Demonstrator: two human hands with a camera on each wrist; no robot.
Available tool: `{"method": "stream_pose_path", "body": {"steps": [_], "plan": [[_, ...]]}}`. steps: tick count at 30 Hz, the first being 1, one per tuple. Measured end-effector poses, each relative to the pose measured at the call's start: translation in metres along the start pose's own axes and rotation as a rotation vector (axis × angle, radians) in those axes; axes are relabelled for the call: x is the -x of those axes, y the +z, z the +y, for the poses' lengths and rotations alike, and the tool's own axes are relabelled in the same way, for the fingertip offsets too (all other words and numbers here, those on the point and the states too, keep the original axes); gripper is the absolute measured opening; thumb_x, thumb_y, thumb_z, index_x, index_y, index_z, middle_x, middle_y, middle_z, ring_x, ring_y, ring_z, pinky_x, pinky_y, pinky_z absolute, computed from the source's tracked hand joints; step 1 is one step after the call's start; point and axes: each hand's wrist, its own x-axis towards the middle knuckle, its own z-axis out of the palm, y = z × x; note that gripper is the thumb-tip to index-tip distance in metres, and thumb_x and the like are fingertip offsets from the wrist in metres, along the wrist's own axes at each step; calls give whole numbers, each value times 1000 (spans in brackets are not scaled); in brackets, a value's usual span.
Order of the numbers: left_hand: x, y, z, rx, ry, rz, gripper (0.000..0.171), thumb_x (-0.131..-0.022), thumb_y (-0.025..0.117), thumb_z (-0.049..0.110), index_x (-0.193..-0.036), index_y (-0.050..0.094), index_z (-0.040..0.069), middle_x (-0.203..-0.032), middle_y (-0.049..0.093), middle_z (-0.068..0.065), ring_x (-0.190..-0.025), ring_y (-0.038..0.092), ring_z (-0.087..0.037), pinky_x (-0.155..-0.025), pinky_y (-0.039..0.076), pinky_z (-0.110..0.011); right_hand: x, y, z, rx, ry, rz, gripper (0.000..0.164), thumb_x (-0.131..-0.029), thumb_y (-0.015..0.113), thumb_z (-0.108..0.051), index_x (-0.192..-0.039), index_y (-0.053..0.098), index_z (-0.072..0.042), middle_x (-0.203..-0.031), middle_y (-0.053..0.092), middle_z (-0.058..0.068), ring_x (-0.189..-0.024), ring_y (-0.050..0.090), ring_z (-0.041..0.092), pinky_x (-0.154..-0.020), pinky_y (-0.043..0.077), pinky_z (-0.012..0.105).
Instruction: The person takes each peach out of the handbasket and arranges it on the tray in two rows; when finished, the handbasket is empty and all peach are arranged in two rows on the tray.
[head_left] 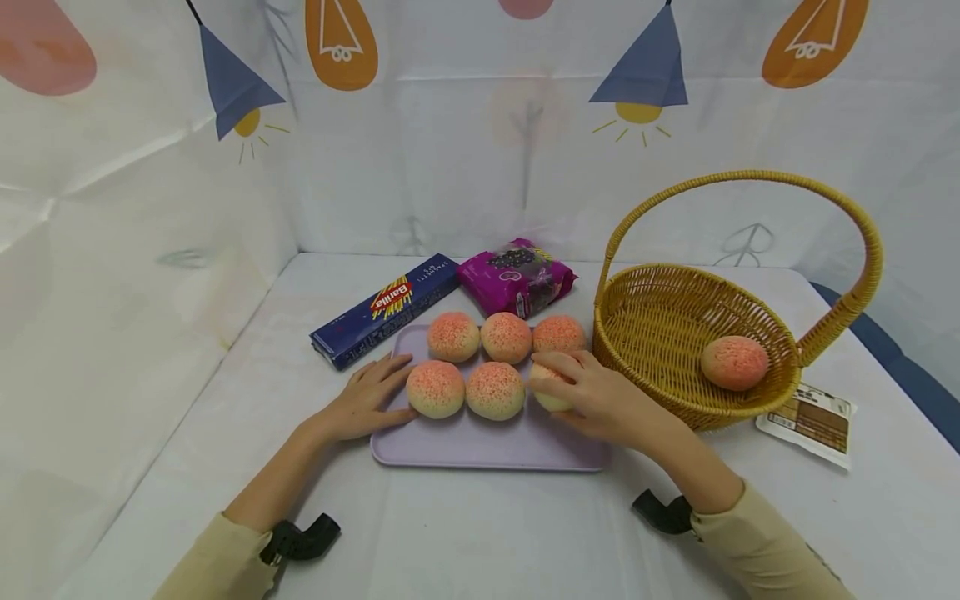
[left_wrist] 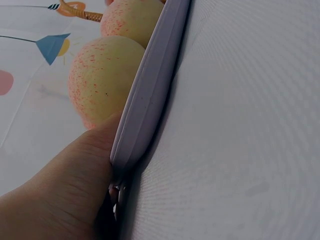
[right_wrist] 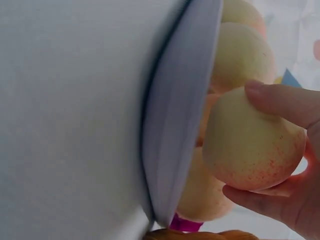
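Observation:
On a pale purple tray [head_left: 487, 450] several pink-speckled peaches stand in two rows. My right hand [head_left: 600, 400] grips the front-right peach [right_wrist: 250, 140], thumb on one side and fingers on the other in the right wrist view. Beside it in the front row are a middle peach [head_left: 495, 390] and a left peach [head_left: 436, 389]. At the tray's left edge rests my left hand [head_left: 363, 404], fingers spread, close to the left peach; the left wrist view shows its thumb side against the tray rim [left_wrist: 145, 105].
A wicker basket [head_left: 637, 325] with a tall handle stands right of the tray, one peach [head_left: 735, 363] inside. Behind the tray lie a blue spaghetti box [head_left: 390, 308] and a purple packet [head_left: 517, 277]. A brown-and-white packet [head_left: 812, 421] lies partly beneath the basket.

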Motion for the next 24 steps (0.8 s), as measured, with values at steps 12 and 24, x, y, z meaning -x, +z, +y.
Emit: {"method": "stream_pose_path", "body": {"steps": [12, 24], "plan": [[-1, -1, -1, 9, -4, -5, 74, -83, 60, 47, -143, 33, 12, -148, 23, -14, -136, 11, -38, -106, 8, -55, -2, 9, -5, 99, -42, 24, 68, -60, 86, -18, -119, 53, -13, -123, 49, 10, -94, 52, 35, -68, 51, 41], [0, 0, -1, 27, 27, 27, 77, -78, 66, 43, -139, 37, 5, -146, 27, -16, -134, 15, -39, -105, 10, -56, -6, 19, -12, 186, -75, -19, 46, -73, 78, -17, -112, 54, -17, -127, 50, 5, -90, 50, 37, -66, 48, 40]]}}
